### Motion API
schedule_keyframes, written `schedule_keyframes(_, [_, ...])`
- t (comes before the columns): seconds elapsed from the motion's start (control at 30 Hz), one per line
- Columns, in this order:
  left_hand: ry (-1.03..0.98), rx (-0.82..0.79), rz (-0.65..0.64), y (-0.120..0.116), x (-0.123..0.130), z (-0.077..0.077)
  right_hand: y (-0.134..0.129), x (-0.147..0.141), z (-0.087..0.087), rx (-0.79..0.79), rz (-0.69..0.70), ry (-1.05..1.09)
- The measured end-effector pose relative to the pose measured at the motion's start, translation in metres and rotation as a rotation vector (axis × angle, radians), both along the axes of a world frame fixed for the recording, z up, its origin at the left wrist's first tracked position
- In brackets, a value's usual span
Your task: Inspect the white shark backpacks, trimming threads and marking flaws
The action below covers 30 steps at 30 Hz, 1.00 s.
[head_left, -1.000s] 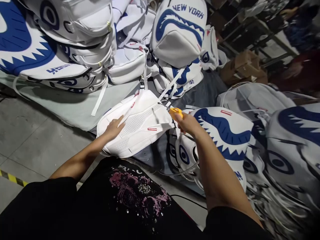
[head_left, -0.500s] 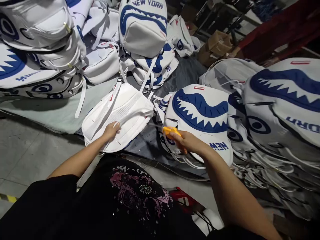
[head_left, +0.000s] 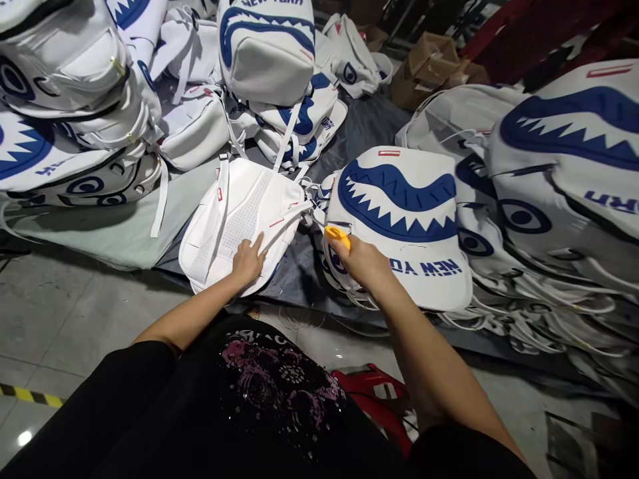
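Observation:
A white backpack (head_left: 204, 223) lies with its straps and dotted back panel facing up in front of me. My left hand (head_left: 248, 263) rests on its near side, fingers stretched out and touching the fabric near a shoulder strap (head_left: 284, 217). Just to the right, my right hand (head_left: 367, 263) is closed around orange-handled scissors (head_left: 338, 235); most of the handle is hidden in the fingers, and the blades are hard to make out. Beside that hand is another white backpack (head_left: 424, 159) with a blue toothed mouth and NEW YORK lettering.
Piled white backpacks (head_left: 74, 73) stand at the left, and more (head_left: 564, 173) are stacked at the right. Another backpack (head_left: 269, 66) sits on a heap at the back. Cardboard boxes (head_left: 432, 63) are beyond. A red object (head_left: 374, 392) is below on the floor.
My left hand has slid right across the backpack, its fingers now extended. The strap has dropped flatter. My right hand, with the scissors, has shifted slightly; the view has moved too.

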<state>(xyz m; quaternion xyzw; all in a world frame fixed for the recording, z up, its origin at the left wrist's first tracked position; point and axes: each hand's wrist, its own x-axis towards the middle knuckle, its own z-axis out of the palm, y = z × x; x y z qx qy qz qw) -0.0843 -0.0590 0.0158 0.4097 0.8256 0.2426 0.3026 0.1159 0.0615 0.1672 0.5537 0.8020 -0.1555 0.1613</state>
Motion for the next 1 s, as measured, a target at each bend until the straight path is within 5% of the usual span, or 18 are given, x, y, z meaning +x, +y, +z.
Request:
schedule_keyframes(0.2, [-0.177,0.057,-0.124,-0.018,-0.041,0.016,-0.041,0.010,-0.020,-0.137,-0.017,0.059])
schedule_keyframes(0.27, [-0.361,0.157,0.086,-0.038,-0.071,0.021,-0.064,0.015,-0.033,-0.151,-0.093,0.041])
schedule_keyframes(0.37, [-0.672,0.197,0.565,-0.070,-0.125,0.020,-0.111,0.016,-0.055,-0.254,-0.146,0.032])
schedule_keyframes(0.47, [-0.911,0.044,0.700,-0.087,-0.167,0.012,-0.160,0.002,-0.072,-0.316,-0.177,-0.045])
schedule_keyframes(0.67, [-1.351,0.002,0.676,-0.075,-0.171,-0.008,-0.208,-0.041,-0.103,-0.237,-0.243,-0.151])
schedule_keyframes(1.0, [-1.615,-0.165,0.457,-0.045,-0.179,-0.024,-0.210,-0.088,-0.151,-0.179,-0.381,-0.074])
